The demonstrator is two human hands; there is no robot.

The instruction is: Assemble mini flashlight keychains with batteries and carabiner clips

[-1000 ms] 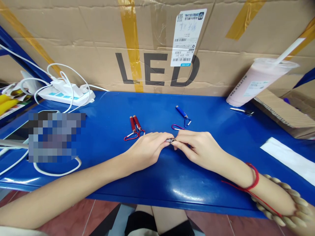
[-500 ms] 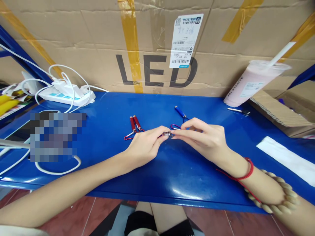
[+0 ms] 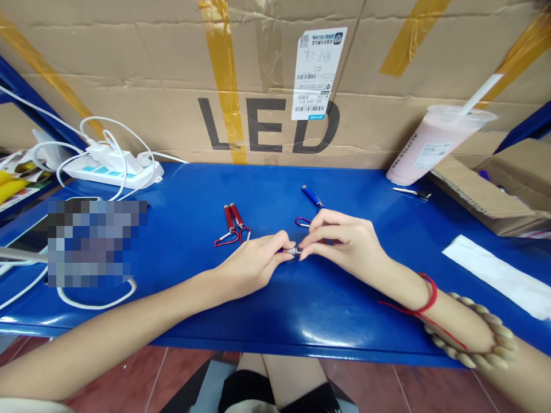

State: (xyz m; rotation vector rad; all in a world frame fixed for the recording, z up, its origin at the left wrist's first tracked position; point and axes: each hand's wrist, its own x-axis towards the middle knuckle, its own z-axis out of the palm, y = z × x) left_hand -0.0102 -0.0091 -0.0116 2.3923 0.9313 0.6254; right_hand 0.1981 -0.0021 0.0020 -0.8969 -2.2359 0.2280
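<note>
My left hand (image 3: 258,259) is closed around a small keychain flashlight part (image 3: 294,251), mostly hidden by the fingers. What shows is a dark blue sliver and a silvery, ribbed end that looks like a coil. My right hand (image 3: 346,241) pinches the other end of this part between thumb and fingertips; whether a separate piece sits there is too small to tell. Behind the right hand lies a blue keychain flashlight (image 3: 311,195) with a purplish carabiner clip (image 3: 302,221). Two red keychain flashlights (image 3: 233,217) lie side by side beyond the left hand, with red carabiner clips (image 3: 226,238).
A large cardboard box (image 3: 172,69) walls off the back of the blue table (image 3: 181,206). Left are a white power strip (image 3: 144,175) and cables. Right are a drink cup (image 3: 424,146), a small black-and-silver item (image 3: 413,193), an open carton (image 3: 469,189) and a white strip (image 3: 495,275).
Both hands have come slightly lower and nearer to me with the part between them. More of its silvery end shows now. The whole view has shifted a little.
</note>
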